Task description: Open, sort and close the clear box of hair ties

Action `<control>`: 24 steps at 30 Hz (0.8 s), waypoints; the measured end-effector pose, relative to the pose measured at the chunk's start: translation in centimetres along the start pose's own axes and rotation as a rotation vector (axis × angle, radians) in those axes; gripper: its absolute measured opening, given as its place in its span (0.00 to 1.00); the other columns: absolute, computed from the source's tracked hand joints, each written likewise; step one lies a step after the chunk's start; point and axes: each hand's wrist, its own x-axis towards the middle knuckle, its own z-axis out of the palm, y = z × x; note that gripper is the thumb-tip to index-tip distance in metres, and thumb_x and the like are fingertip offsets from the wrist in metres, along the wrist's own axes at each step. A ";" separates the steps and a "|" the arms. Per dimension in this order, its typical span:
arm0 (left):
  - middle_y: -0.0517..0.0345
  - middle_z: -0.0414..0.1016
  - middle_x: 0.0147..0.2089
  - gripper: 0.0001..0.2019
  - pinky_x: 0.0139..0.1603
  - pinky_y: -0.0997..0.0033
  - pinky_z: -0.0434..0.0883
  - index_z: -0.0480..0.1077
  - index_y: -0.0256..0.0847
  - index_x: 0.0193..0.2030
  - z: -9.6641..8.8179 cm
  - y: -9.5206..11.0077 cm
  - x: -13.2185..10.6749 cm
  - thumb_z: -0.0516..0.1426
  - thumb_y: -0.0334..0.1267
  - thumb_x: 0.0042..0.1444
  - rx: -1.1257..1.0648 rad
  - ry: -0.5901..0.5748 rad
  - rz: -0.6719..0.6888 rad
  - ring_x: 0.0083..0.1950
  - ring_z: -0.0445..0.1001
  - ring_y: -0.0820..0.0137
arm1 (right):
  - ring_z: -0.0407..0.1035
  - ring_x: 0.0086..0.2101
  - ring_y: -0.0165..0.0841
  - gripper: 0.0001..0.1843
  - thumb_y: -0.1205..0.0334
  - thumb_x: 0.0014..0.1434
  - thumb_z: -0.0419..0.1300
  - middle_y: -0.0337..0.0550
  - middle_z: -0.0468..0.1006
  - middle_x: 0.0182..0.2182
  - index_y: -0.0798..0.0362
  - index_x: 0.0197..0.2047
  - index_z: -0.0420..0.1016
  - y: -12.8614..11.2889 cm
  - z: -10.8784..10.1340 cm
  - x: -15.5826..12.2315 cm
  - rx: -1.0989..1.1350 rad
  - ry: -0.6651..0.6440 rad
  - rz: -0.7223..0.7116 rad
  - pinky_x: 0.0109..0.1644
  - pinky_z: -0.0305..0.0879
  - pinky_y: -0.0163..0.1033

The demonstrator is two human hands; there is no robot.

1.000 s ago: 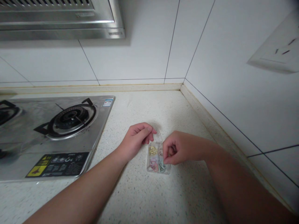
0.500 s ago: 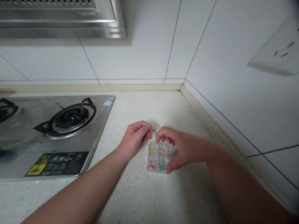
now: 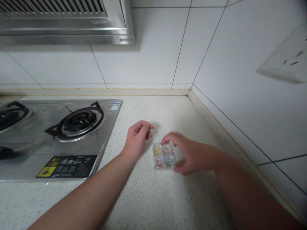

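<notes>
A small clear plastic box [image 3: 154, 159] lies on the counter in front of me. Its several compartments hold thin loops that look like small hair ties: yellow ones [image 3: 157, 150], pinkish ones [image 3: 166, 150], purple-pink ones [image 3: 159, 163] and green ones [image 3: 169, 163]. My right hand [image 3: 188, 155] spans the box's right side, fingertips at the far edge and thumb at the near right corner. Left of the box and a little farther away, my left hand [image 3: 137, 137] is closed in a pinch, apart from the box. Whatever its fingers may hold is hidden.
A steel gas stove [image 3: 107, 127] with black burners takes up the left side. Above it hangs a range hood [image 3: 72, 38]. The speckled counter [image 3: 148, 201] meets white tiled walls behind and on the right, where a socket [image 3: 287, 60] is mounted.
The view has shifted slightly. My left hand has drawn leftward, away from the box. The box has slid a little farther from me, with my right hand at its edge.
</notes>
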 end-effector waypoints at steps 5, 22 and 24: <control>0.62 0.67 0.22 0.12 0.27 0.74 0.59 0.75 0.39 0.31 -0.2 0.0 0.5 0.58 0.43 0.60 -0.005 0.074 -0.009 0.25 0.63 0.75 | 0.66 0.52 0.43 0.35 0.68 0.47 0.69 0.49 0.68 0.55 0.50 0.58 0.65 0.5 0.0 0.4 -0.015 0.084 0.000 0.58 0.64 0.46; 0.44 0.81 0.38 0.20 0.36 0.65 0.59 0.79 0.42 0.32 -2.3 -0.2 1.5 0.51 0.46 0.68 1.195 -0.117 0.137 0.41 0.76 0.58 | 0.70 0.46 0.44 0.18 0.68 0.64 0.58 0.52 0.80 0.42 0.58 0.54 0.82 5.0 1.5 3.1 -0.308 0.432 0.195 0.55 0.64 0.49; 0.45 0.82 0.38 0.21 0.35 0.66 0.58 0.79 0.42 0.31 -2.2 -0.3 1.5 0.51 0.47 0.68 1.178 -0.136 0.119 0.40 0.76 0.58 | 0.70 0.45 0.44 0.19 0.71 0.62 0.59 0.52 0.80 0.41 0.59 0.54 0.82 4.7 1.6 3.3 -0.294 0.431 0.187 0.54 0.65 0.48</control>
